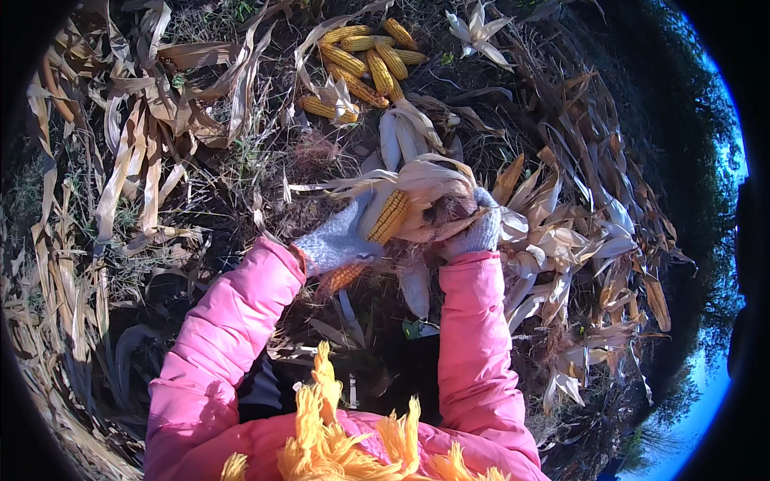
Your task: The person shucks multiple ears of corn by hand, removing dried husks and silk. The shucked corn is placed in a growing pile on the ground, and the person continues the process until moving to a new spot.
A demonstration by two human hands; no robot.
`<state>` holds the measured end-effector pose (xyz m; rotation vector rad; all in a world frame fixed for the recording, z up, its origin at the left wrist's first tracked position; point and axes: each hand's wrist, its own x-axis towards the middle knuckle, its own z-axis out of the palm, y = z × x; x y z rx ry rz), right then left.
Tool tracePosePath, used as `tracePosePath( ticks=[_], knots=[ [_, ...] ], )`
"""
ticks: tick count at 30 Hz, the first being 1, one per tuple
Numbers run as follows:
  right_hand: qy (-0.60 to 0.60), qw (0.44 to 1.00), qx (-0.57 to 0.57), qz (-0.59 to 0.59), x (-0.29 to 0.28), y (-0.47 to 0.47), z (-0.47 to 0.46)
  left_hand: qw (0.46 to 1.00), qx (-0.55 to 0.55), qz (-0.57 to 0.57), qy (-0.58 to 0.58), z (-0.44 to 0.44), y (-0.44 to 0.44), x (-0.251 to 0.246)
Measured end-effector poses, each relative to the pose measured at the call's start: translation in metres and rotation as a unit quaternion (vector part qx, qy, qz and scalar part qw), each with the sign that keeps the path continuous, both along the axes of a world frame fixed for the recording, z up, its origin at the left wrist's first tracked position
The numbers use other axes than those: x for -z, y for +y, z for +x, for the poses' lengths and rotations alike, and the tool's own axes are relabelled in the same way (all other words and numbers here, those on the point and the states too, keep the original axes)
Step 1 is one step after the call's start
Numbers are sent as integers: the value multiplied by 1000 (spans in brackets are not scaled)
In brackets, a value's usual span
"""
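A yellow ear of corn [389, 216] is partly bare, with pale dry husk [436, 180] peeled away around it. My left hand [337, 237], in a grey knitted glove, grips the ear from the left. On the other side, my right hand [481, 225], gloved alike, is closed on the bunched husk, its fingers partly hidden by the leaves. Dark brown silk [451, 207] shows between the husk leaves near that hand. Below my left palm is an orange-yellow ear [344, 278]; whether it is held or lies on the ground I cannot tell.
Several husked ears [373, 60] are piled on the ground ahead. Stripped husks [559, 240] form a heap at the right. Dry corn stalks and leaves [141, 132] spread along the left. A single opened husk [479, 36] lies beyond the pile.
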<state>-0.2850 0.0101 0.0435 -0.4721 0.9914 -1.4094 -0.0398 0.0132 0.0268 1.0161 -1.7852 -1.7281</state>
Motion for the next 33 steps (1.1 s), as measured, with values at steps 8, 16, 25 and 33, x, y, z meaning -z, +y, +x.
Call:
tracePosePath(
  ticks=[8, 16, 25, 33],
  knots=[
    [151, 967, 190, -77, 24, -14, -56, 968, 58, 192, 152, -16, 32, -13],
    [32, 987, 149, -43, -49, -11, 0, 877, -156, 373, 259, 1, 15, -11],
    [489, 864, -92, -77, -43, 9, 71, 899, -154, 248, 326, -3, 5, -4],
    [459, 873, 129, -104, -4, -14, 33, 939, -68, 226, 252, -20, 24, -21]
  ],
)
